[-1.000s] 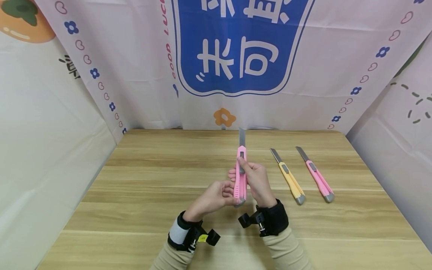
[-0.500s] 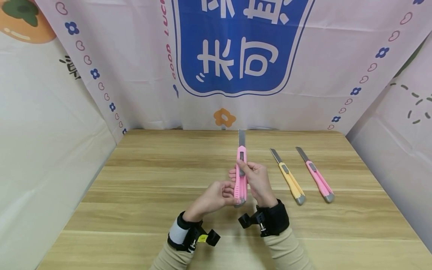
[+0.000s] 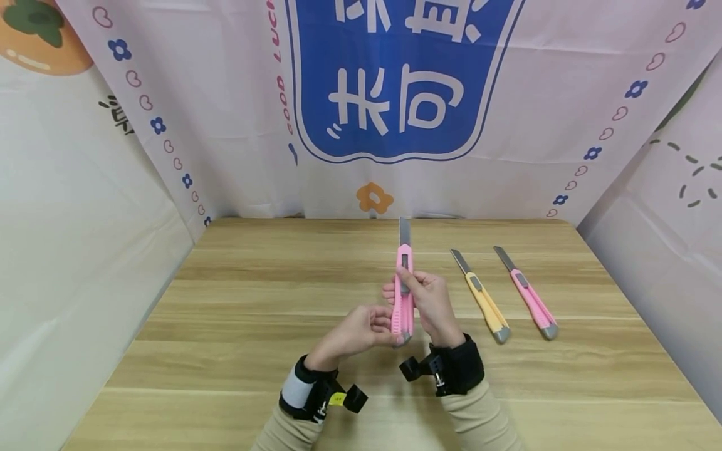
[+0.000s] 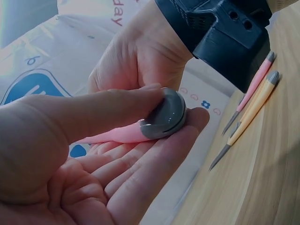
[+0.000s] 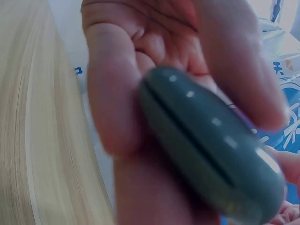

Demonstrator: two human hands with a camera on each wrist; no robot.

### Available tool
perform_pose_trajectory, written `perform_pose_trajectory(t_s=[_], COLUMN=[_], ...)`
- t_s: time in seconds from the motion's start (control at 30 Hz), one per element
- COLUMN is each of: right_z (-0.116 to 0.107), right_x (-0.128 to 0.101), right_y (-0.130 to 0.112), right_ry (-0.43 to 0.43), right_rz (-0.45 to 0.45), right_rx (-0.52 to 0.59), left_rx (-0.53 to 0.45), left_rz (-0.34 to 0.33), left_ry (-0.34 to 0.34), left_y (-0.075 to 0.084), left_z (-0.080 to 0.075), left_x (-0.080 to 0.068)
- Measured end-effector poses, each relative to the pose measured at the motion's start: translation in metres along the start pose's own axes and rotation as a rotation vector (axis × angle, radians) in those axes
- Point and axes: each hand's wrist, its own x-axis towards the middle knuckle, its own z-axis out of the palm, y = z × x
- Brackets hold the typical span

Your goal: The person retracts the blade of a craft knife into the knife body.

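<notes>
A pink utility knife (image 3: pixel 403 313) stands with its grey blade (image 3: pixel 404 232) out and pointing away, in the middle of the head view. My left hand (image 3: pixel 361 329) pinches its grey end cap (image 4: pixel 164 115) between thumb and fingers. Farther up the handle, my right hand (image 3: pixel 431 300) grips the body, its thumb on or near the grey slider, which it partly covers. In the right wrist view the end cap (image 5: pixel 211 145) looms large and hides much of the handle.
Right of the hands, a yellow utility knife (image 3: pixel 485 300) and another pink utility knife (image 3: pixel 533 300) lie side by side on the wooden table (image 3: pixel 225 351), blades out and pointing away. A printed cloth (image 3: pixel 242 156) hangs behind the table's far edge.
The right thumb has shifted slightly down the handle, and a little less blade sticks out of the held knife. Both hands otherwise stay in place.
</notes>
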Motion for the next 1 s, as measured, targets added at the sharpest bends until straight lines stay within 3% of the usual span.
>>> perform_pose_trajectory(t_s=[0.23,0.43,1.0], right_z=[0.0011,0.0033,0.0045], right_x=[-0.0007,0.0001,-0.0004], right_y=[-0.0013,-0.0005,0.0007], right_ry=[0.042,0.051,0.027], right_rz=[0.044,0.055,-0.006], right_rx=[-0.010,0.010,-0.010], left_rx=[-0.025,-0.017,-0.015], left_rz=[0.025,0.032,0.013], left_ry=[-0.018,0.009,0.004], left_y=[0.0004,0.0010,0.0001], left_z=[0.0000,0.0004,0.0008], left_x=[-0.0013,-0.0023,-0.0011])
